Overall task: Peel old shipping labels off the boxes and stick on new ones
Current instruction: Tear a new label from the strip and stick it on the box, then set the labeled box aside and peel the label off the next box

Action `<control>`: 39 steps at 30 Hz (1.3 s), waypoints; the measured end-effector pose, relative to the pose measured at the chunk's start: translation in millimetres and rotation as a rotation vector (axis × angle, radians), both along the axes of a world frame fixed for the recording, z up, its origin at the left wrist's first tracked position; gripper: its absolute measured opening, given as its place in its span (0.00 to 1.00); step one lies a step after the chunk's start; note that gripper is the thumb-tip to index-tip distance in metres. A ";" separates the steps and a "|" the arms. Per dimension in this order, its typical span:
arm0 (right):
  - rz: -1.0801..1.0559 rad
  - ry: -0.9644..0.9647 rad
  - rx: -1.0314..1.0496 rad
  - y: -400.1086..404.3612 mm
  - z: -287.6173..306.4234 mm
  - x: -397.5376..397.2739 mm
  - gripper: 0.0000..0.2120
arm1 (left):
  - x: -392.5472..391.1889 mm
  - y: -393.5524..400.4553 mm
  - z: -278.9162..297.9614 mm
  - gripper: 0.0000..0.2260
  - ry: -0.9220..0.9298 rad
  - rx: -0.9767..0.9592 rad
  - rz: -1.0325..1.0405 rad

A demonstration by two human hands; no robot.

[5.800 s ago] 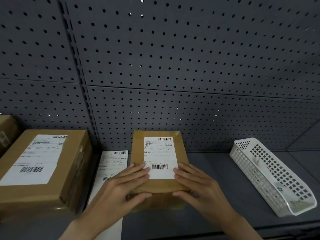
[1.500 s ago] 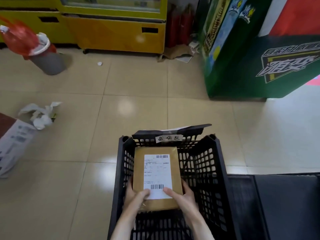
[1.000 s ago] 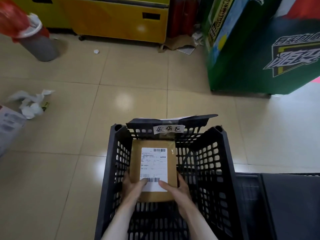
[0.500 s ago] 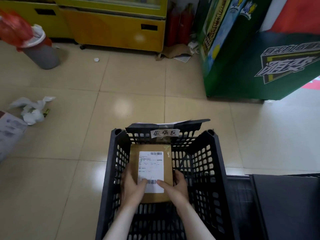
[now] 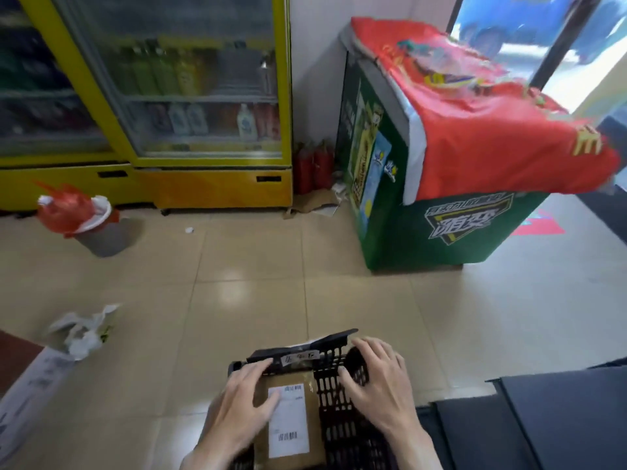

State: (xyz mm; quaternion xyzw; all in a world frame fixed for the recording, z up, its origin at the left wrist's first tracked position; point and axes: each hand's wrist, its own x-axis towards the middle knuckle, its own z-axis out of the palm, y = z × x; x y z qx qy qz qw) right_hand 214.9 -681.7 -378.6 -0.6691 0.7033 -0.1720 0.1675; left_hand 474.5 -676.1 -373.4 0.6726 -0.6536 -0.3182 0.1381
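We see a brown box [image 5: 288,418] with a white label [image 5: 288,422] lying inside a black crate [image 5: 339,401] at six o'clock. Our left hand [image 5: 244,412] and right hand [image 5: 376,385] hover above it, fingers spread, holding nothing.

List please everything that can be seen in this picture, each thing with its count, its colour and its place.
cardboard box: one, brown, lying in the crate
shipping label: one, white with barcodes, on the top of the box
crate: one, black, perforated, on the floor at bottom centre
drinks fridge: one, yellow frame, glass door, against the back wall
chest cooler: one, green, at the right
cloth: one, red, draped over the cooler
bin: one, grey with red bag, on the floor at the left
crumpled paper: one heap, white, on the floor at the left
left hand: open, above the box
right hand: open, above the crate's right wall
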 end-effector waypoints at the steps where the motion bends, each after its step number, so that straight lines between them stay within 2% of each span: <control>1: 0.020 0.044 -0.045 3.5 23.6 -6.5 0.26 | 0.7 0.9 21.3 0.29 -0.031 -0.054 -0.062; 3: 0.051 0.117 -0.100 15.2 67.9 -16.6 0.25 | 1.8 4.0 60.5 0.30 -0.093 -0.135 -0.148; 6: 0.042 0.168 -0.144 46.9 127.5 -34.0 0.26 | -7.6 8.4 120.1 0.27 -0.198 -0.264 -0.284; 12: -0.129 0.201 -0.168 143.1 217.1 -69.5 0.30 | -58.1 39.1 219.0 0.20 -0.119 -0.473 -0.656; 14: -0.200 0.215 -0.143 183.6 238.4 -82.2 0.31 | -78.3 54.6 239.9 0.24 -0.121 -0.559 -0.795; 18: -0.339 0.277 -0.164 262.6 270.0 -96.7 0.31 | -116.1 83.8 274.4 0.26 -0.088 -0.616 -1.043; 24: -0.583 0.374 -0.108 379.1 319.7 -105.2 0.29 | -185.9 130.6 318.6 0.25 -0.002 -0.676 -1.239; 29: -0.740 0.418 -0.105 464.8 336.3 -105.9 0.29 | -252.0 179.9 352.7 0.26 0.063 -0.801 -1.447; 31: -0.804 0.444 -0.131 494.7 344.1 -106.2 0.27 | -275.5 206.9 363.2 0.28 0.090 -0.861 -1.494; 33: -0.867 0.461 -0.162 521.8 353.9 -108.9 0.26 | -296.0 234.7 368.2 0.23 0.163 -0.892 -1.528; 35: -0.922 0.488 -0.177 548.0 361.0 -112.8 0.24 | -314.1 262.4 371.6 0.22 0.225 -0.915 -1.568; 39: -1.010 0.523 -0.179 598.9 364.7 -121.0 0.27 | -340.2 320.0 379.9 0.20 0.380 -0.938 -1.612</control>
